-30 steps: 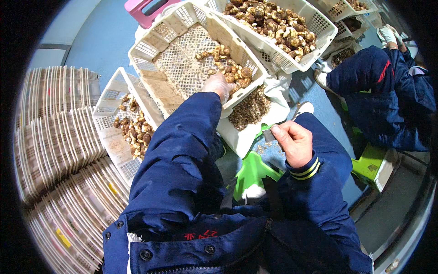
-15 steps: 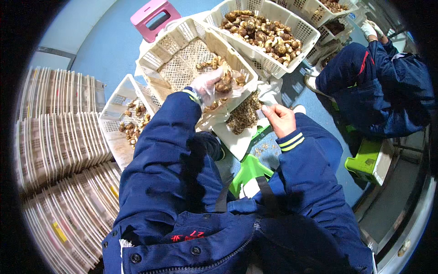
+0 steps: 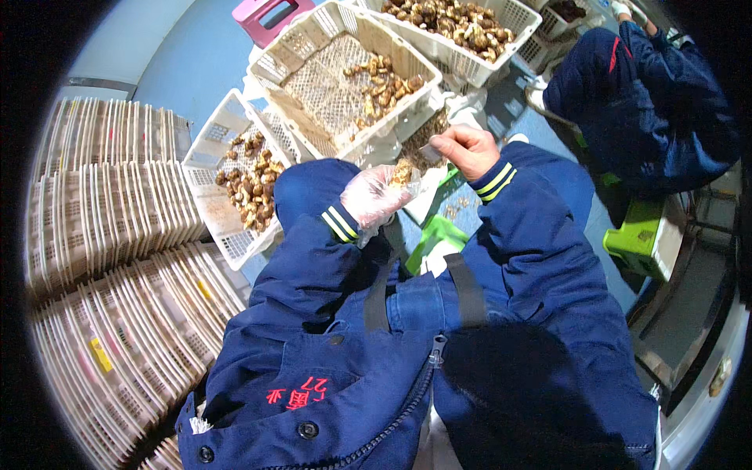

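Note:
My left hand (image 3: 368, 197), in a clear plastic glove, is closed around a mushroom (image 3: 402, 173) with a pale, dirt-covered stem; its far part is hidden by the fingers. The bare right hand (image 3: 470, 152) pinches a small, flat blade (image 3: 428, 153) between thumb and fingers, pointing at the mushroom but apart from it. Just beyond both hands is a white crate (image 3: 313, 90), with brown mushrooms (image 3: 389, 92) lying along its right side. Left of it, a second white crate (image 3: 223, 227) holds trimmed-looking mushrooms (image 3: 252, 184).
Brown scraps (image 3: 423, 139) lie beyond my right hand. A fuller mushroom crate (image 3: 470, 72) stands farther back, near a pink stool (image 3: 262, 22). Stacked crates (image 3: 117, 211) line the left. At right sits another person (image 3: 650, 133) near a green stool (image 3: 642, 239).
My left hand has drawn back toward me from over the middle crate, bringing a mushroom. My right hand has moved slightly up and left with the blade. The view has shifted.

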`<state>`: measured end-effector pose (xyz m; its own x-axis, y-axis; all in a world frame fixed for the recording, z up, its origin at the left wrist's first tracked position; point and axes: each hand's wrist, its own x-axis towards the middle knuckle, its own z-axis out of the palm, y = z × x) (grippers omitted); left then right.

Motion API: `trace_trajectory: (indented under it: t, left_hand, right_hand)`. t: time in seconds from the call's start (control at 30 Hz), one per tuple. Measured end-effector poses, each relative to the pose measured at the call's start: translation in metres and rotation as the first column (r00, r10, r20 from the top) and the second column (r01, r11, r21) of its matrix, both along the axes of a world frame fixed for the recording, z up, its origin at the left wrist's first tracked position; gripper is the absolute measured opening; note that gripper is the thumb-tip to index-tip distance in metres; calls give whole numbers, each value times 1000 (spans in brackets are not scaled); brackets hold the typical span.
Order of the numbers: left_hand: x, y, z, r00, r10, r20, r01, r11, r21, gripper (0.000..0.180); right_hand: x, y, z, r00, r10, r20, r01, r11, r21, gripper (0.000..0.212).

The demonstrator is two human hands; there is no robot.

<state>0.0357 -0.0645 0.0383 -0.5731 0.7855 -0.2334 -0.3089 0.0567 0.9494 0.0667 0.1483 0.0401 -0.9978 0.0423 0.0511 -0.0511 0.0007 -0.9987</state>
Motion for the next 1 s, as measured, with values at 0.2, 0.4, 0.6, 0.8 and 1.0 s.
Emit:
trace_trajectory:
  t: [0.2,0.4,0.6,0.8,1.0]
  left_hand:
    - [18,-4,-1,994,-74,84,96,951,-295,18]
    - [17,4,-2,985,-97,-145,43,940,-338,19]
    - [12,9,-8,986,-104,-132,45,922,-385,18]
    - [12,6,-15,994,33,104,-9,975,-221,18]
    - [11,5,-15,994,5,110,12,988,-157,18]
  right_hand:
    - [25,-20,10,970,240,-50,-218,939,264,15]
    - [17,-7,-10,987,155,-52,-121,907,402,16]
    - [8,2,-30,999,18,37,-30,937,347,16]
    - [9,-6,-34,997,60,40,-68,961,268,18]
    - [13,-14,-31,991,128,-32,-118,968,220,16]
